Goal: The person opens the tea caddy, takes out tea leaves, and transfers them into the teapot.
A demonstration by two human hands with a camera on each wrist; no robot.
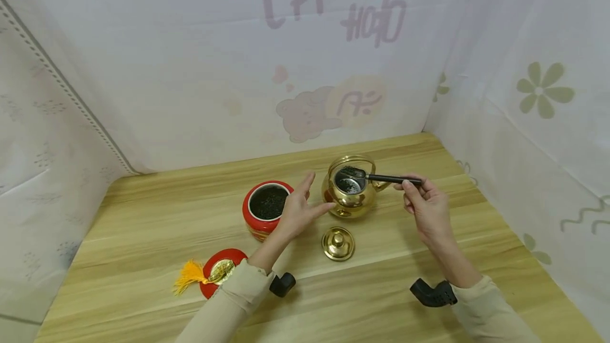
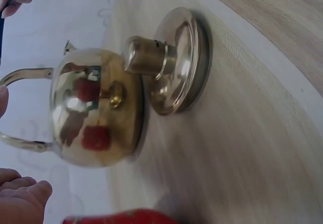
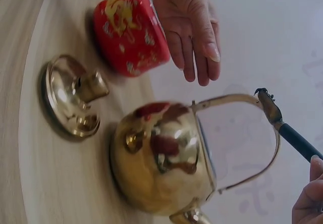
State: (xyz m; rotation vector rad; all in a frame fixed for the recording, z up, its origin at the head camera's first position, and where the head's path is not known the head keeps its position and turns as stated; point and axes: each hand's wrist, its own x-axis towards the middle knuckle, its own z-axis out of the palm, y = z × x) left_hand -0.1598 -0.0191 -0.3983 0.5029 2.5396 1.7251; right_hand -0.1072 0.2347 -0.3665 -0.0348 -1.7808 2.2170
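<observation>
My right hand [image 1: 429,205] pinches the black handle of a small tea scoop [image 1: 391,178]. Dark tea leaves [image 1: 351,171] lie in the scoop's bowl, which is over the mouth of a shiny gold teapot [image 1: 352,206]. More leaves show at the bottom of the pot, and its arched handle stands upright near the scoop, as the right wrist view shows too. Between the pot and a red jar [image 1: 259,224], my left hand [image 1: 297,213] is held with thumb and fingers spread, holding nothing. It partly covers the jar, which contains dark tea leaves [image 1: 269,202].
In front of the pot, the gold teapot lid [image 1: 338,244] lies knob up on the wooden table [image 1: 362,300]. A red jar lid [image 1: 209,287] with a yellow tassel [image 1: 190,276] lies at the left, partly behind my left sleeve. Patterned white cloth [image 1: 190,94] walls the back and sides.
</observation>
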